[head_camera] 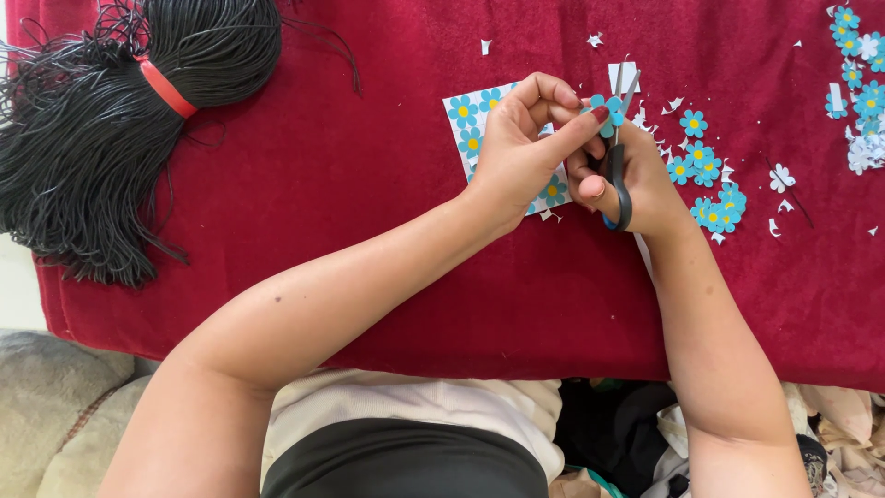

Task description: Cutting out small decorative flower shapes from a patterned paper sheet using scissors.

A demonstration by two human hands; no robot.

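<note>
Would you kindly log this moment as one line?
left hand: pinches small blue paper flower | right hand: works grey-handled scissors on it | beneath: printed flower sheet on red cloth

A deep red plush cloth (pixel 350 184) covers the desk from edge to edge under soft, even light. At lower left sits a grey-beige cushion (pixel 55 415). At lower right, crumpled pale and dark fabrics (pixel 830 415) lie heaped below the desk edge.
</note>
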